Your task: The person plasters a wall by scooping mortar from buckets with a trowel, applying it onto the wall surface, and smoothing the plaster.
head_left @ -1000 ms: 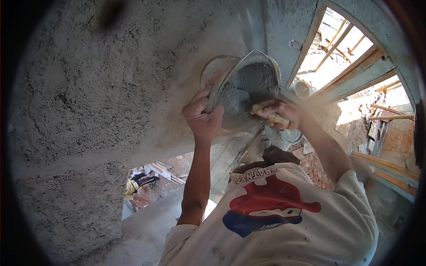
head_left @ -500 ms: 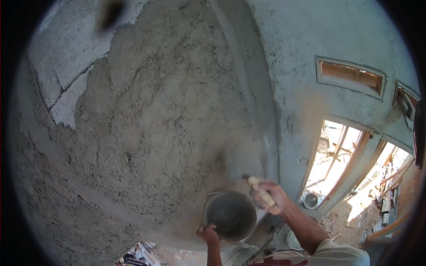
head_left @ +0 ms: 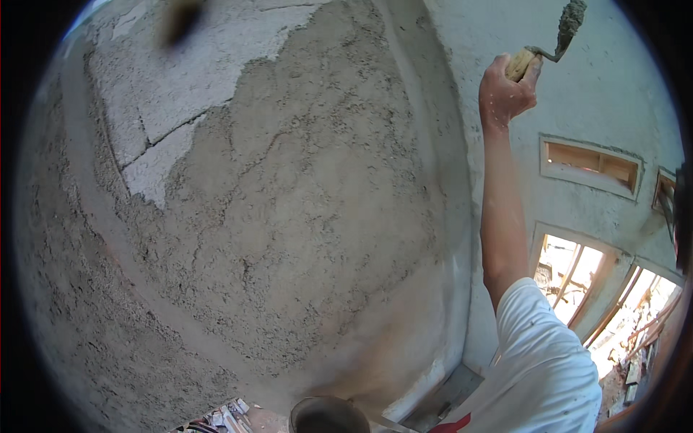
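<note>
I have the right hand point(head_left: 509, 94) up at the far right, arm nearly straight, fingers wrapped around the wooden handle of the trowel point(head_left: 569, 27). Blade sits at the far edge of my view, seen nearly edge-on, coated in grey mortar. It shows against the smooth pale wall point(head_left: 613, 90); I can't tell if it touches. Left hand is outside my view, can't tell its state.

Bucket point(head_left: 328, 398) is at the near edge, left of the white sleeve point(head_left: 545, 339), cut off by the frame. Interior reads dark, can't make out the fill level.

Rough mortared wall point(head_left: 310, 195) takes up the middle and left; bare pale patch point(head_left: 206, 68) at its far left with dark joint lines. To the right, a narrow framed opening point(head_left: 590, 166), two taller bright openings nearer. Debris point(head_left: 227, 418) at the near left.
</note>
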